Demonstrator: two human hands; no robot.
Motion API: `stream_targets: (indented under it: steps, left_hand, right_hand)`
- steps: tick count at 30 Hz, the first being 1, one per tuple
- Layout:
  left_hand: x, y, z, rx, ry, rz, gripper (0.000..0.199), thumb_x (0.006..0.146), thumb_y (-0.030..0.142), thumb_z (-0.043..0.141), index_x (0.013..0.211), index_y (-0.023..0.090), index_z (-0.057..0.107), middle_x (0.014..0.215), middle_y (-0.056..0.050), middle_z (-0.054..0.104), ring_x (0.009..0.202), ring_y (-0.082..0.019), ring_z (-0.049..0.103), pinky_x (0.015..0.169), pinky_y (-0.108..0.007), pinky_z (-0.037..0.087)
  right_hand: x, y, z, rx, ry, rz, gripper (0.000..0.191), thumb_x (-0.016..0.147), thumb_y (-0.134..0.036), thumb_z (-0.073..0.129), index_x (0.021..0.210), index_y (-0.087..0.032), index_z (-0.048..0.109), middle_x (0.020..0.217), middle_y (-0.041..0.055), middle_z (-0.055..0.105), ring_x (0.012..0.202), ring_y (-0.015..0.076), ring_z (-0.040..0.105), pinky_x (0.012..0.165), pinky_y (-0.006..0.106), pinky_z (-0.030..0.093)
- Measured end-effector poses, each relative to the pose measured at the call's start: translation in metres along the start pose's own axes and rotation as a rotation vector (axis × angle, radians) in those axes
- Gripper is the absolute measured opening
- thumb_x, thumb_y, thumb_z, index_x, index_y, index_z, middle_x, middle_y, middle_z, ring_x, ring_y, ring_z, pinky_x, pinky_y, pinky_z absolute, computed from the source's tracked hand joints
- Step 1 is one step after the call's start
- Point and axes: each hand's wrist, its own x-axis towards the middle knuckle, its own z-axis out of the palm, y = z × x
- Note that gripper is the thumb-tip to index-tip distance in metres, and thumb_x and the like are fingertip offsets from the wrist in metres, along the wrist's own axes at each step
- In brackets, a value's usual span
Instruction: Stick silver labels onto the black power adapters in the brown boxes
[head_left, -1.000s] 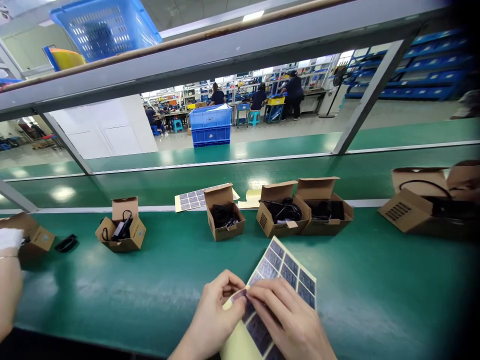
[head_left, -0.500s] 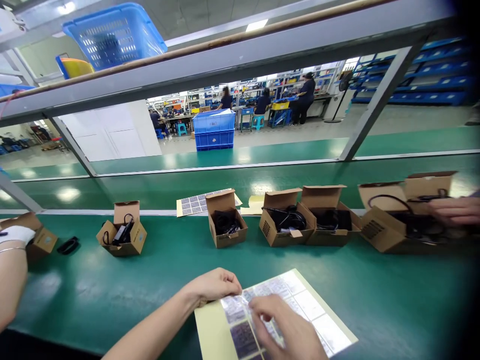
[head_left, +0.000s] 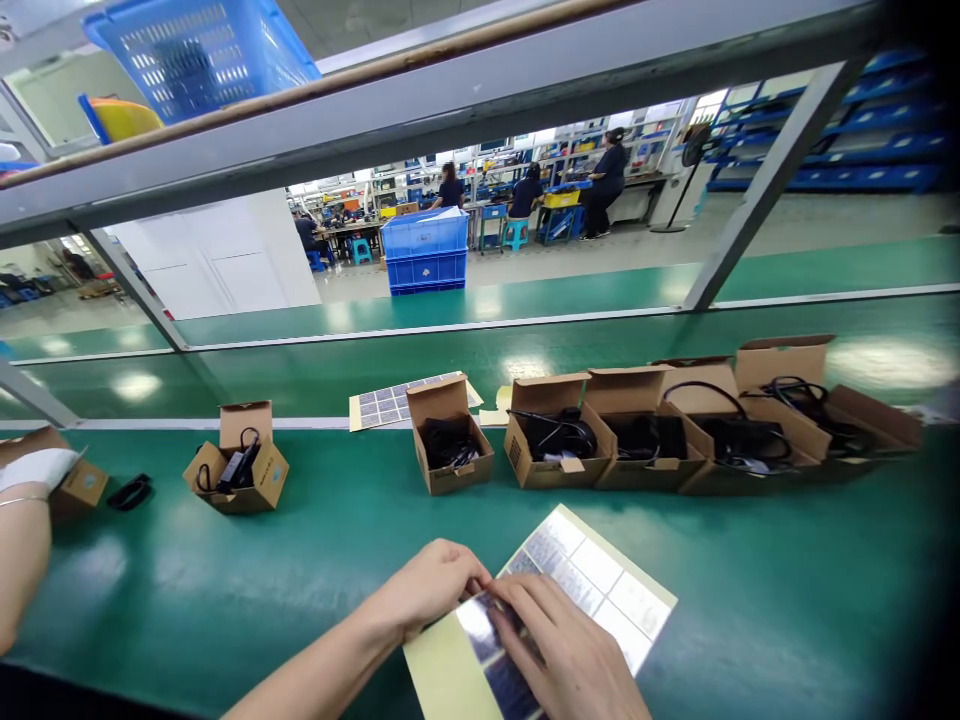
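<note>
A sheet of silvery labels point(head_left: 600, 570) lies tilted on the green tabletop in front of me, with a bare yellowish backing strip point(head_left: 450, 665) at its left. My left hand point(head_left: 442, 585) is closed at the sheet's upper left edge, fingertips pinching it. My right hand point(head_left: 559, 640) lies over the sheet, its thumb and fingers closed around a label beside the left fingertips. The exact contact under the right fingers is hidden. Beyond the hands stands an open carton point(head_left: 450, 470) with black cables inside.
To the right several open cartons point(head_left: 559, 475) with black cables stand in a row. Another label sheet point(head_left: 397, 400) lies behind. At left are a carton with a black adapter point(head_left: 236, 475), a black cable bundle point(head_left: 130, 492) and another person's gloved hand point(head_left: 37, 468). A metal shelf frame point(head_left: 375, 110) crosses above.
The label sheet has turned and shifted slightly left. My right hand has closed in on the left fingertips. The other person's hand at far right has left the view.
</note>
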Motion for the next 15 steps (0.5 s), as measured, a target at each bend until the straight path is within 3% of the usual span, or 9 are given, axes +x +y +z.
stream_targets:
  steps: [5,11,15]
  left_hand:
    - [0.001,0.004,0.001,0.043,-0.008,-0.013,0.020,0.065,0.032,0.051,0.067,0.016,0.061,0.063,-0.001,0.058,0.059,-0.012,0.051,0.051,-0.021,0.029]
    - [0.008,0.003,0.002,0.127,-0.055,-0.003,0.024,0.067,0.039,0.059,0.060,0.016,0.059,0.059,0.001,0.055,0.053,-0.010,0.043,0.048,-0.022,0.029]
    - [0.019,-0.002,-0.004,0.280,-0.033,0.023,0.019,0.070,0.033,0.063,0.063,0.015,0.063,0.052,0.004,0.049,0.046,-0.008,0.032,0.046,-0.023,0.025]
  right_hand:
    - [-0.004,-0.003,0.000,-0.182,0.033,-0.097,0.028,0.102,-0.014,0.037,0.110,-0.020,0.062,0.101,0.0071,0.073,0.083,0.0193,0.071,0.065,0.028,0.051]
    - [0.007,-0.003,0.000,-0.039,0.010,0.023,0.021,0.099,-0.016,0.041,0.088,-0.022,0.057,0.082,0.0030,0.066,0.072,0.0155,0.068,0.053,0.023,0.049]
    - [0.010,-0.009,-0.003,-0.078,0.106,-0.128,0.021,0.093,-0.008,0.045,0.082,-0.021,0.057,0.072,0.0022,0.064,0.064,0.0168,0.064,0.057,0.027,0.048]
